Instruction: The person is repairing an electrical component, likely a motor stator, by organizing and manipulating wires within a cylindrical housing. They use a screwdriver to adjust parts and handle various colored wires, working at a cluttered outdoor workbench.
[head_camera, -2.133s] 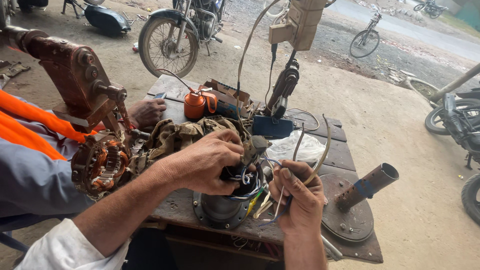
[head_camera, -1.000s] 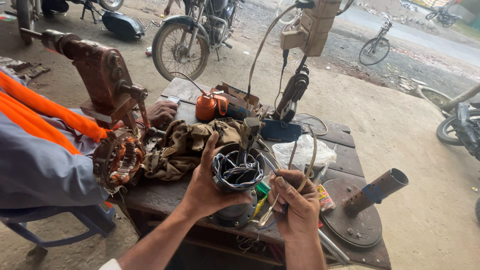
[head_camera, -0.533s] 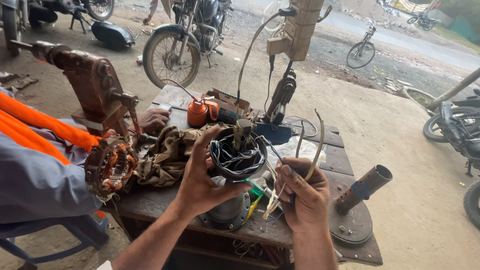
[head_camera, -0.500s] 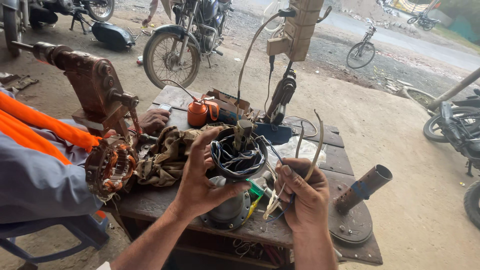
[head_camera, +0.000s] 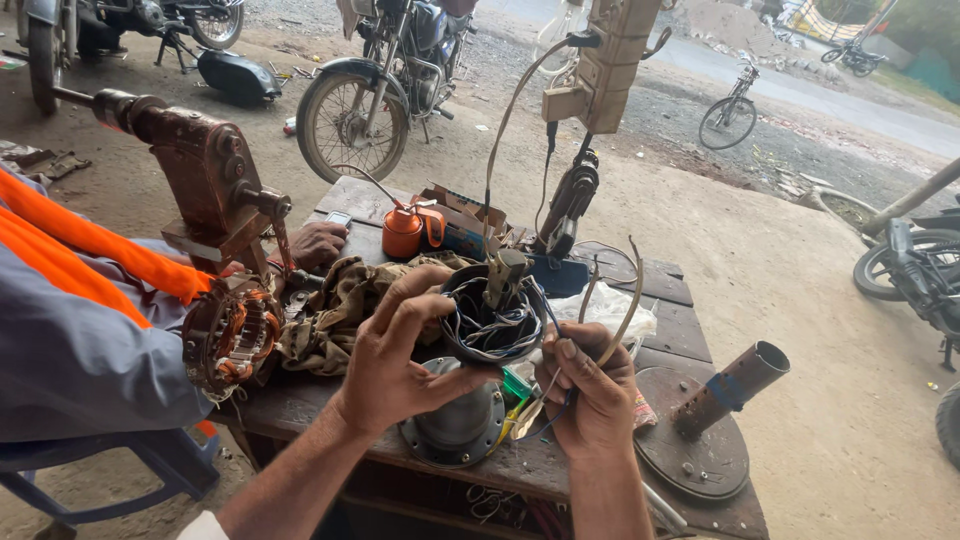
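The left hand (head_camera: 395, 360) cups the round wired housing (head_camera: 490, 315) tilted up, exposing its tangle. The right hand (head_camera: 590, 390) pinches loose wire ends (head_camera: 625, 310) clear, above the grey cover (head_camera: 455, 425).

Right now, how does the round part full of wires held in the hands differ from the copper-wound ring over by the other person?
The dark round housing full of loose wires is lifted off the bench in the left hand; the rusty ring with copper windings sits low at the wooden bench edge. The housing's wires are loose and tangled; the ring's copper is tightly wound. Both are round.
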